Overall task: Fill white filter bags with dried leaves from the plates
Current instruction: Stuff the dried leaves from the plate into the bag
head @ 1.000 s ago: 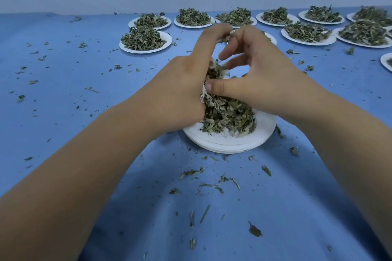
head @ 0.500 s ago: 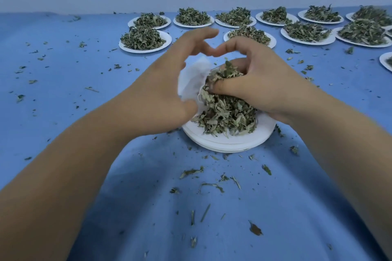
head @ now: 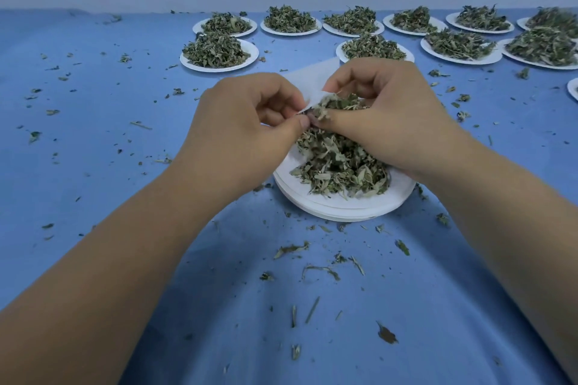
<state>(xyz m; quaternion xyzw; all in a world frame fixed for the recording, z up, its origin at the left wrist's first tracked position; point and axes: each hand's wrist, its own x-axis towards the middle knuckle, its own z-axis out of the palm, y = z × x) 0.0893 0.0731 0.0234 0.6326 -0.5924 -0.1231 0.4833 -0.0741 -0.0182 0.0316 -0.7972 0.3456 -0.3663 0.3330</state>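
A white filter bag (head: 312, 80) lies tilted above the near white plate (head: 344, 205), which carries a heap of dried green leaves (head: 341, 166). My left hand (head: 247, 125) pinches the bag's near edge between thumb and curled fingers. My right hand (head: 384, 116) is curled round a clump of leaves at the bag's mouth, directly over the heap. Most of the bag's lower part is hidden behind both hands.
Several more white plates heaped with dried leaves stand in rows at the back, such as one plate (head: 219, 56) at the left and another plate (head: 459, 51) at the right. Loose leaf bits (head: 316, 269) litter the blue cloth (head: 93, 134) all round.
Both hands have dropped lower over the plate. The left hand went from an open spread to pinching the bag's edge, and the bag now shows flatter behind the fingers.
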